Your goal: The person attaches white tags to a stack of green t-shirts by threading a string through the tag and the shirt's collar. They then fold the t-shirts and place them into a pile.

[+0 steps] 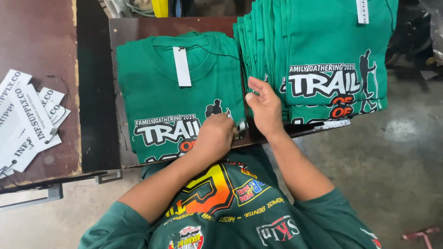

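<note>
Fingers of my left hand (213, 137) curl narrowly around a small shiny metal piece (241, 125) at the lower right corner of one folded green cotton shirt (180, 92); my right hand (264, 107) hangs loosely open beside it. One white rectangular paper tag (182, 66) lies on the shirt, a fanned stack of matching shirts (318, 55) lies right, and loose white tags (27, 120), count unclear, lie left.

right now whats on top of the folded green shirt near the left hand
A white paper tag lies on the folded green shirt near its collar, on a thin dark string. The left hand rests on the lower right corner, covering part of the print and mostly hiding a small metallic thing.
</note>
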